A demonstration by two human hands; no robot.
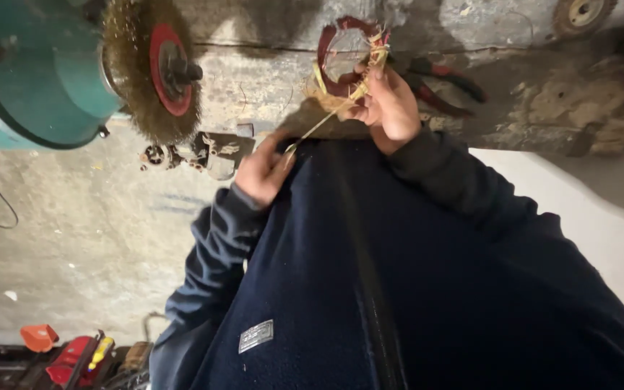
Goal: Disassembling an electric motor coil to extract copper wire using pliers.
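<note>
One red wire coil, one yellow strand, one wire brush wheel, one red-handled pliers, two hands

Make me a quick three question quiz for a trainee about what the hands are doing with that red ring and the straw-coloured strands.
1. True or false: the right hand holds the red ring against the workbench edge.
2. What does the left hand pinch?
A. pliers
B. a thin strand
C. the wire brush wheel
3. Which tool sits on the green grinder at upper left?

Key
1. True.
2. B: the thin strand runs taut from the ring down to the left hand; the red-handled pliers lie untouched behind the right hand.
3. A wire brush wheel with a red hub.
</note>
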